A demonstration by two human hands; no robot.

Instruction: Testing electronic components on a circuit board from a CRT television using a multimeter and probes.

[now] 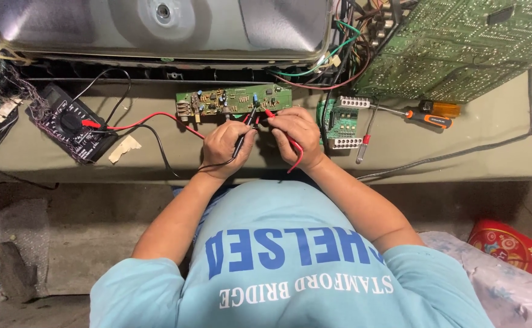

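Hands (260, 140) hide both probe tips against narrow circuit board (234, 100).

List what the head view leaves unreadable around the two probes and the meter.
- Probe tips on the narrow green circuit board: too small to tell which points they touch.
- Left hand on the black probe: finger grip hidden by the hand's back.
- Right hand covers most of the red probe.
- Multimeter: dial setting too small.
- Large green board: cut by the top edge.
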